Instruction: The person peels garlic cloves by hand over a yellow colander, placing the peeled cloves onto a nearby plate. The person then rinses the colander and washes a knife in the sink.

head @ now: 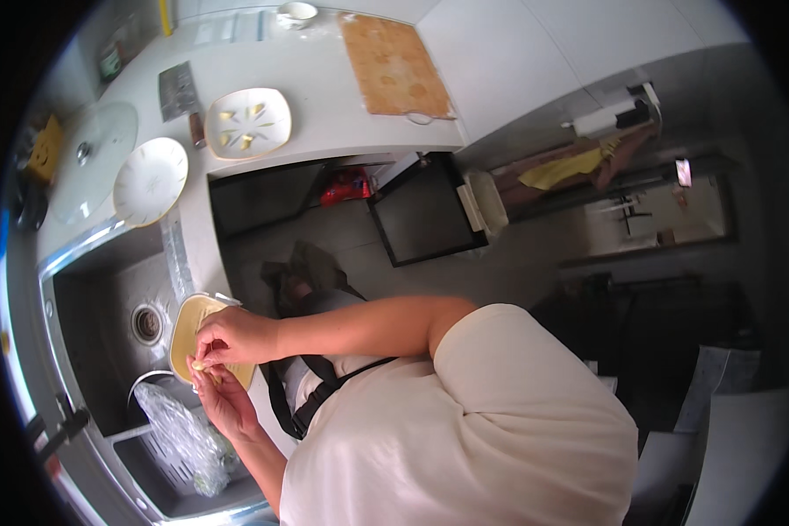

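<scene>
Fingertips of both my hands meet on a small pale-yellow piece (199,365), perhaps a garlic clove. My right hand (237,334) pinches it from above in the picture, my left hand (227,402) from below. Under them is a yellow plastic container (185,315) at the sink's edge; my hands hide part of its inside. A squarish white plate (269,141) on the counter bears several small yellowish pieces. Beside it lies a cleaver (179,92) with a wooden handle. An oval white plate (150,181) lies at the sink's corner with nothing on it.
The dark sink (105,289) has a drain, and a clear plastic bag (184,434) lies over its smaller basin. On the counter are a wooden cutting board (394,66), a small bowl (296,14) and a glass lid (98,151). A dark cabinet door (424,210) hangs open below.
</scene>
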`<state>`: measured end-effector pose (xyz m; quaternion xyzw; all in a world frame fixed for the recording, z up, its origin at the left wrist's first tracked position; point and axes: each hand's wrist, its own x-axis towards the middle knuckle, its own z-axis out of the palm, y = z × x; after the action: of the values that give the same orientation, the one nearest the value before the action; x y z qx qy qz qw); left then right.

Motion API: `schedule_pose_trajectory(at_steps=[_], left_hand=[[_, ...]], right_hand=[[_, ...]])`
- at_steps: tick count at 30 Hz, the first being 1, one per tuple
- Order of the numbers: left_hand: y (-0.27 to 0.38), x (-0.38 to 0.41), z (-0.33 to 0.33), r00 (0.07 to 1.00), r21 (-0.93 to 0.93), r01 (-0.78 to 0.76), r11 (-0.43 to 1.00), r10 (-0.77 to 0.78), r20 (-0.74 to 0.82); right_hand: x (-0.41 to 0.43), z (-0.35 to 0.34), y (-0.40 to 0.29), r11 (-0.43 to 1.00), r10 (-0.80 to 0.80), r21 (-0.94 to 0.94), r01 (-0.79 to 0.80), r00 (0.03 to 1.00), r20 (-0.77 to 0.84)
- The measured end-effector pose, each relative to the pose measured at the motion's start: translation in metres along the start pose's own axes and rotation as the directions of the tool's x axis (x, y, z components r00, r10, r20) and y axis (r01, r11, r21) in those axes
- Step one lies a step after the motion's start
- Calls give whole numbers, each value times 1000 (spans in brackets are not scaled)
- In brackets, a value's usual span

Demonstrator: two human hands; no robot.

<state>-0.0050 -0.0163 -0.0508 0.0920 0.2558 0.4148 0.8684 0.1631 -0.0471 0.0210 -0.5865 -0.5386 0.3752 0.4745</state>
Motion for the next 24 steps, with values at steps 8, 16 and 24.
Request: schedule_pose_trajectory(at_steps=[8, 16, 24], left_hand=[[4, -10, 2, 995, 49, 95, 994, -96, 3], [9, -17, 5, 994, 77, 106, 991, -106, -14], [13, -15, -2, 993, 130, 115, 985, -112, -27]], right_hand=[[-17, 16, 6, 992, 108, 86, -94, 978, -177], [-18, 18, 2, 980, 193, 63, -188, 976, -102], [-19, 22, 2, 990, 88, -110, -91, 996, -34]])
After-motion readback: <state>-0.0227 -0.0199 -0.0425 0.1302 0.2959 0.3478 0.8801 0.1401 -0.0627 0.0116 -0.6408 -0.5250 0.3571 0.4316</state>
